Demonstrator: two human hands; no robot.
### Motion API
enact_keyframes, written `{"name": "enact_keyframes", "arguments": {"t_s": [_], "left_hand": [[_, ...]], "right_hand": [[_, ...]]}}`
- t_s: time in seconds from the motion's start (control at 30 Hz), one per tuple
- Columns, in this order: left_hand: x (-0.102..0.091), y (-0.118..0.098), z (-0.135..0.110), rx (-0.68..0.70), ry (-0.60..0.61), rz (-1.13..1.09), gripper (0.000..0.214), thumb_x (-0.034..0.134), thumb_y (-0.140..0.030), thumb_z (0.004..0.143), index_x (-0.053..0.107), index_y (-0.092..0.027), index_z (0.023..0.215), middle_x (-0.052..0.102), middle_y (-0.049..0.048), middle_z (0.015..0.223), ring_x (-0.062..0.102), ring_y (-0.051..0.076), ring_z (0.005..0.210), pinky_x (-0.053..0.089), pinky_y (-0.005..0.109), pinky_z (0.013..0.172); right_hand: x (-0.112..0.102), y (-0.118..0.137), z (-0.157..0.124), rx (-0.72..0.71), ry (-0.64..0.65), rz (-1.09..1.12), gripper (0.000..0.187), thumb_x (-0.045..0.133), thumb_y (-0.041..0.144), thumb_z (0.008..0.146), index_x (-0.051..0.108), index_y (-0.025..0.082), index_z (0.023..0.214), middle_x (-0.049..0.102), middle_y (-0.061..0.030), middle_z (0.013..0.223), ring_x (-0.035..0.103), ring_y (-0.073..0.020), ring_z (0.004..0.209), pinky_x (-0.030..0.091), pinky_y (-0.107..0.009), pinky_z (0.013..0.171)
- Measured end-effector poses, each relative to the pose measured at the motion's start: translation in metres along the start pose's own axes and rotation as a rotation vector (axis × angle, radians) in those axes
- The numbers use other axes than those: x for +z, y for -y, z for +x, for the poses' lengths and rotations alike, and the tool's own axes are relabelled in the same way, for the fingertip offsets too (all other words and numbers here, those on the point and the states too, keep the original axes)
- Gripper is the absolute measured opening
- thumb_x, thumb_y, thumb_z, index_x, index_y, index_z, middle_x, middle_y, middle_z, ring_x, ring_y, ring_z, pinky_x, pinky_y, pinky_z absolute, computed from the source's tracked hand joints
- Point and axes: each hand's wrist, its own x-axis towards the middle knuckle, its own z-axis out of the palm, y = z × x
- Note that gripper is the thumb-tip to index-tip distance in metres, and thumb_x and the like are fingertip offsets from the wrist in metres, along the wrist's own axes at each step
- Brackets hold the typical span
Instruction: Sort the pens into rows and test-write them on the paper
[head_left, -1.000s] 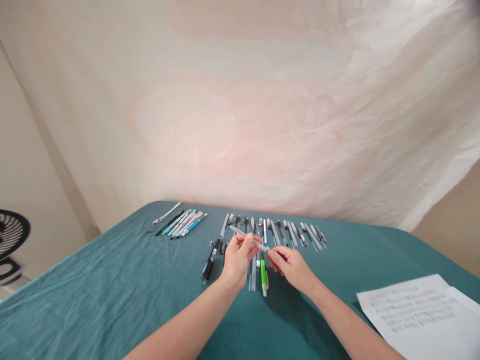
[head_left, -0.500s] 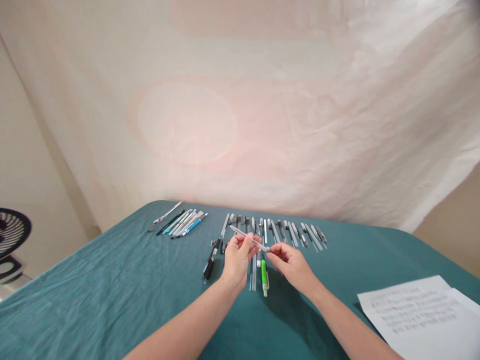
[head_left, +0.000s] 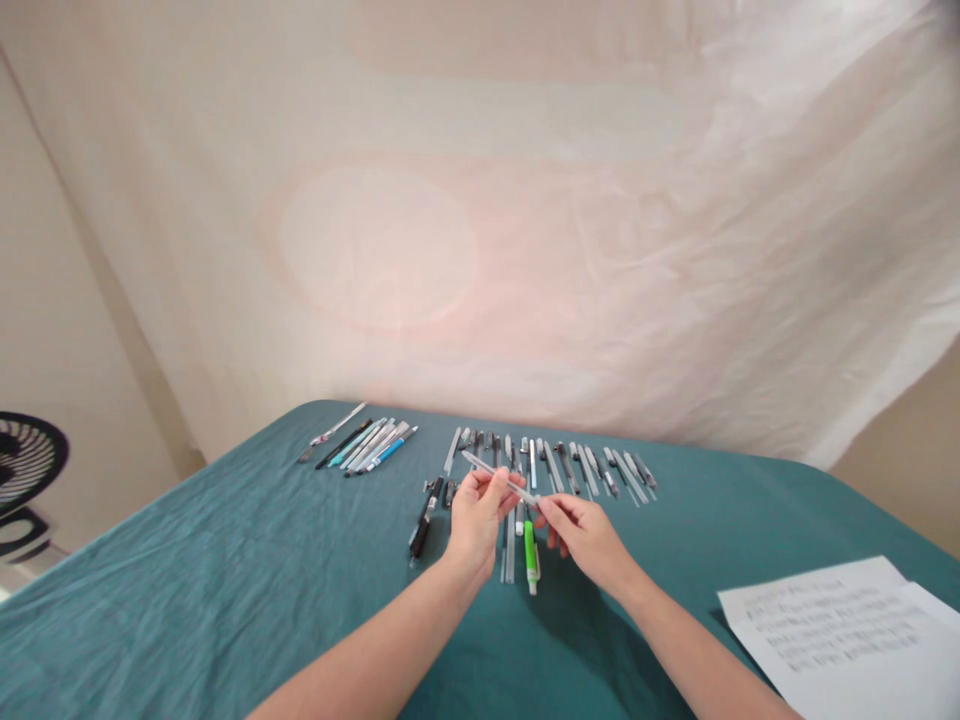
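Note:
Both my hands hold one clear pen barrel (head_left: pixel 480 465) slanted above the teal tablecloth (head_left: pixel 225 590). My left hand (head_left: pixel 474 520) pinches its middle between thumb and fingers. At the barrel's right end my right hand (head_left: pixel 583 532) has its fingertips closed on the tip. Just beneath them lie a green pen (head_left: pixel 530 556), a black pen (head_left: pixel 421 520) and a few clear tubes (head_left: pixel 508 545). Behind my hands runs a row of pen parts (head_left: pixel 577 468), several of them side by side.
A bundle of pens (head_left: pixel 367 446) lies at the far left of the cloth. Printed paper sheets (head_left: pixel 832 630) rest at the front right corner. A pale sheet (head_left: pixel 480 220) hangs behind the table. A black fan (head_left: pixel 26 465) stands at the left edge.
Hands and barrel hold nearly the same pose; the whole view has shifted slightly, with no grip changing.

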Motion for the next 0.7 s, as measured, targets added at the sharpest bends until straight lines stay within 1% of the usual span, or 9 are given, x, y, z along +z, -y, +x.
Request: {"name": "enact_keyframes", "arguments": {"t_s": [0.1,0.2,0.3,0.47,0.57,0.7], "left_hand": [[0.0000,0.0004,-0.0002,0.003,-0.008,0.004,0.024,0.065,-0.031,0.068,0.048,-0.015,0.075,0.064,0.0054,0.077,0.062,0.015,0.076,0.047,0.033,0.077],[-0.0007,0.0004,0.0006,0.010,-0.022,-0.004,0.025,0.066,-0.032,0.067,0.049,-0.015,0.075,0.065,0.0056,0.077,0.062,0.015,0.075,0.048,0.032,0.076],[-0.0024,-0.0002,0.0023,0.009,-0.036,-0.013,0.025,0.065,-0.032,0.067,0.049,-0.015,0.075,0.065,0.0057,0.077,0.062,0.014,0.075,0.048,0.030,0.074],[-0.0053,0.0005,0.0047,0.006,-0.054,-0.017,0.024,0.064,-0.032,0.069,0.048,-0.016,0.076,0.065,0.0050,0.078,0.062,0.013,0.075,0.048,0.027,0.072],[-0.0065,0.0024,0.0056,0.006,-0.058,-0.020,0.023,0.063,-0.032,0.070,0.048,-0.016,0.077,0.065,0.0051,0.078,0.062,0.013,0.076,0.048,0.027,0.072],[-0.0073,0.0028,0.0072,-0.002,-0.071,-0.051,0.022,0.064,-0.031,0.070,0.049,-0.015,0.077,0.064,0.0053,0.077,0.062,0.014,0.076,0.048,0.027,0.073]], "right_hand": [[-0.0001,0.0003,-0.0003,-0.052,-0.023,-0.050,0.033,0.045,0.045,0.078,0.060,0.016,0.077,0.058,-0.0017,0.062,0.051,-0.0118,0.049,0.039,-0.022,0.044],[0.0001,-0.0018,0.0002,-0.096,-0.094,-0.082,0.028,0.051,0.042,0.075,0.060,0.016,0.081,0.058,-0.0012,0.062,0.052,-0.0125,0.053,0.041,-0.023,0.048],[0.0004,-0.0039,0.0005,-0.111,-0.124,-0.098,0.027,0.053,0.041,0.074,0.059,0.016,0.080,0.058,-0.0013,0.063,0.050,-0.0121,0.053,0.041,-0.023,0.049],[0.0003,-0.0043,-0.0001,-0.118,-0.134,-0.106,0.022,0.051,0.036,0.075,0.058,0.017,0.081,0.058,-0.0013,0.066,0.049,-0.0112,0.052,0.040,-0.022,0.048],[0.0002,-0.0027,-0.0014,-0.106,-0.117,-0.092,0.020,0.051,0.034,0.076,0.058,0.017,0.081,0.059,-0.0017,0.067,0.050,-0.0112,0.053,0.040,-0.022,0.047],[-0.0012,0.0023,-0.0028,-0.098,-0.068,-0.039,0.023,0.051,0.034,0.076,0.058,0.017,0.089,0.060,-0.0026,0.073,0.051,-0.0116,0.055,0.041,-0.022,0.046]]}}
